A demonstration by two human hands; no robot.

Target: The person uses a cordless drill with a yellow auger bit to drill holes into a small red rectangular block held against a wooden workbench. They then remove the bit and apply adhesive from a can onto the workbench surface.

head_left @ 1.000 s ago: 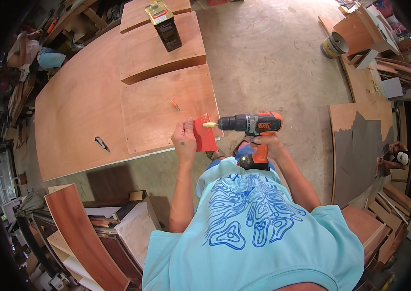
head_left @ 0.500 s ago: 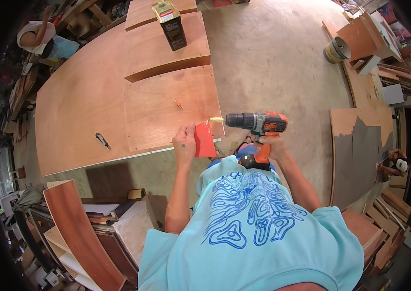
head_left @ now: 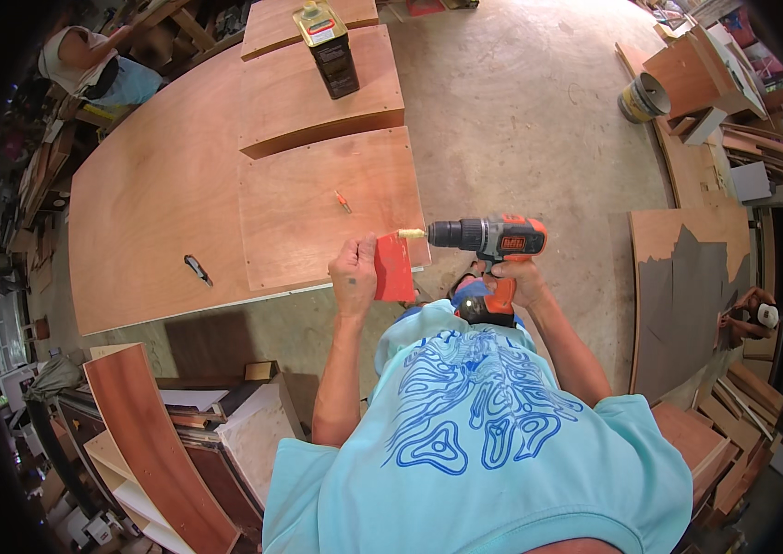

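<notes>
My right hand (head_left: 519,280) grips an orange and black cordless drill (head_left: 513,242) by its handle, the chuck pointing left. Out of the chuck sticks a short bit with a pale yellow coating (head_left: 409,234); whether it is glue I cannot tell. My left hand (head_left: 353,274) pinches a flat red plastic spreader (head_left: 395,270) by its left edge. The spreader's upper edge is at or just under the bit; I cannot tell if they touch. Both are over the near right corner of a wooden panel (head_left: 318,222). A small orange-tipped piece (head_left: 343,201) lies on that panel.
A utility knife (head_left: 197,270) lies on the large plywood sheet (head_left: 151,212). A tall tin can (head_left: 329,60) stands on the farther panel. Boards and cabinets (head_left: 156,452) are stacked at lower left. A bucket (head_left: 643,98) is at right. Other people (head_left: 87,60) work at far left and right.
The person at far left has shifted posture, an arm now reaching right. My hands, drill and spreader stay almost in place, the spreader slightly to the right.
</notes>
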